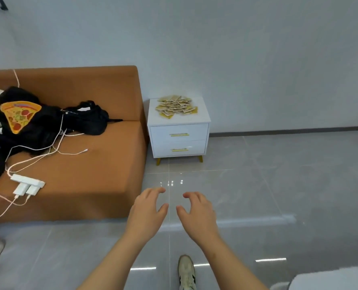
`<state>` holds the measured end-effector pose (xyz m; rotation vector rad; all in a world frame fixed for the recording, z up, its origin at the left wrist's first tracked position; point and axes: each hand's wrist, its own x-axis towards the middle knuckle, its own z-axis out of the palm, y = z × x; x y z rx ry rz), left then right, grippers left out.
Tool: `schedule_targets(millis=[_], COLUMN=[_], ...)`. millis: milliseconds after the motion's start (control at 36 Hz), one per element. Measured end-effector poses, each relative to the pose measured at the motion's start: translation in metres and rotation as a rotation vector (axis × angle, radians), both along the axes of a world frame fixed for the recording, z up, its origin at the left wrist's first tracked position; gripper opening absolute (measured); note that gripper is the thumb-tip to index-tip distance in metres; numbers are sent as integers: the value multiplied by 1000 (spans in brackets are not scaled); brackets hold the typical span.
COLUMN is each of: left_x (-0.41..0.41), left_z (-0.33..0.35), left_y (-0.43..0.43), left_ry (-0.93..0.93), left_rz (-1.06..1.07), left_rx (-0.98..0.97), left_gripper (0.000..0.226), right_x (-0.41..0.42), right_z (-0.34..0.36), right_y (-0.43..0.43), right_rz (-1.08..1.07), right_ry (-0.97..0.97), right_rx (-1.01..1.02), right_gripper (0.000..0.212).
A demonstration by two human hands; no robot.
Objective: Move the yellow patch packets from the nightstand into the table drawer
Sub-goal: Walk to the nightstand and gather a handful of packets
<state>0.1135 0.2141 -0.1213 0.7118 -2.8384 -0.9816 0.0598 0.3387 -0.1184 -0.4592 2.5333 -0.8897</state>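
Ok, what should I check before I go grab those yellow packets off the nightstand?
1. Left hand holds nothing: ok.
2. Right hand holds nothing: ok.
3. Packets all piled on the nightstand top, none seen on the floor: ok.
4. Hands near enough to reach the packets: not ok, both are well short of the nightstand.
5. Table drawer open and ready: cannot tell, it is out of view.

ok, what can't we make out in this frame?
Head view only.
Table drawer: not in view; only a white corner at the bottom right edge, cut off.
Packets on the nightstand: too small and overlapped to count or read.
Nightstand drawers: shut fronts hide the contents.
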Motion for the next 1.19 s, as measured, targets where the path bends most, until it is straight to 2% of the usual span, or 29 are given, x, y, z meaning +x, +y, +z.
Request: schedule_targets(millis=[194, 556, 778, 944, 1194], left_x=[-136, -329, -465, -551, -689], left_z=[6, -25, -30, -49, -98], left_y=[-70, -218, -313, -353, -389], left_ry=[-61, -138, -206, -312, -407], left_rz=[-12, -36, -105, -180, -117], left_rx=[8, 76, 37, 12, 39], left_gripper=[41, 42, 44, 44, 44], right_x=[-147, -344, -467, -551, -698], right_z=[8, -21, -30, -46, -100], right_y=[-64, -197, -294, -328, -358], right_rz=[41, 54, 26, 12, 78], right_ry=[19, 0, -43, -112, -194], right_rx=[79, 164, 174, 199, 274], right_gripper=[43, 43, 42, 43, 45])
